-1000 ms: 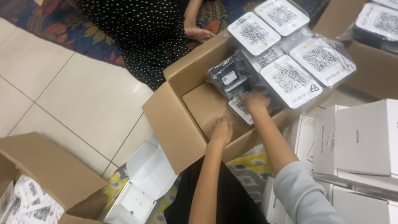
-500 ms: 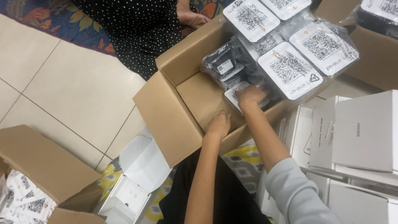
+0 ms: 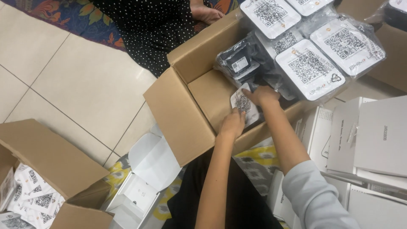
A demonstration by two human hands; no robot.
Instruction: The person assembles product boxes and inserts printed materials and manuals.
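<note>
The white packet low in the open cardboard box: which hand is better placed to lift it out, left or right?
Probably the right hand: it lies on the white packet's upper edge, fingers over it. The left hand only touches its lower edge, near the wall of the cardboard box.

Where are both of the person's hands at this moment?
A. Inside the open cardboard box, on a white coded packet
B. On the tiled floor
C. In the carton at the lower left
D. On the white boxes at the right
A: the left hand and right hand both touch the white coded packet inside the open cardboard box.
</note>
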